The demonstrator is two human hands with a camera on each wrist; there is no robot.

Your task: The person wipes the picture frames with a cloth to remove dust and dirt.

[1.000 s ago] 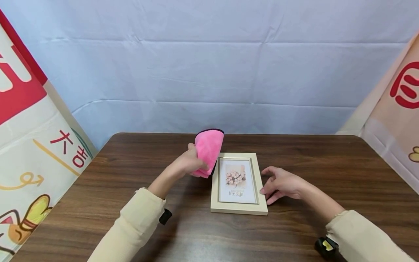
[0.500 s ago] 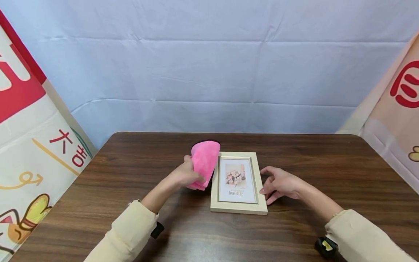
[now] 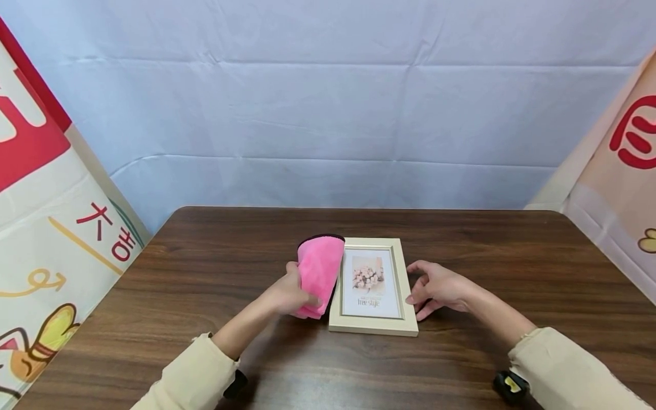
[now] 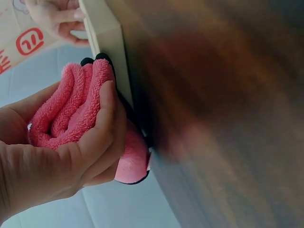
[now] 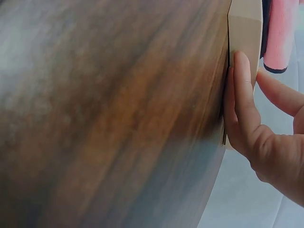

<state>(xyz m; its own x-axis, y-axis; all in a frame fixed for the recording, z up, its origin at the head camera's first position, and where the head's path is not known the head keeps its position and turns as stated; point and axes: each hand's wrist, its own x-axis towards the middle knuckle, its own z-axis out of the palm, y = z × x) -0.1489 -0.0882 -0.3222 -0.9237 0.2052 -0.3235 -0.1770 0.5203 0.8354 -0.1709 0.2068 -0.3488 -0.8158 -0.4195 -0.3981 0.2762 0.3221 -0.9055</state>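
My left hand [image 3: 286,290] grips a folded pink cloth [image 3: 322,267] with dark edging, at the left side of a picture frame [image 3: 336,307]. In the left wrist view the cloth [image 4: 71,109] is bunched in thick layers between thumb and fingers, its dark edging close against the frame's side [image 4: 107,38]. The cream frame lies flat, face up, showing a flower print with "free style" lettering. At its right edge, my right hand [image 3: 441,287] holds the frame, thumb on the top edge and fingers against the side [image 5: 244,35]. The cloth's underside is hidden in the head view.
The dark wood-grain table [image 3: 512,250] has rounded far corners. Behind it hangs a creased pale cloth backdrop [image 3: 328,114]. Printed banners stand at the left [image 3: 56,239] and right [image 3: 615,188].
My left hand has drawn the pink cloth toward the near side and slightly left, along the frame's left edge. The right hand and the picture frame have stayed in place.
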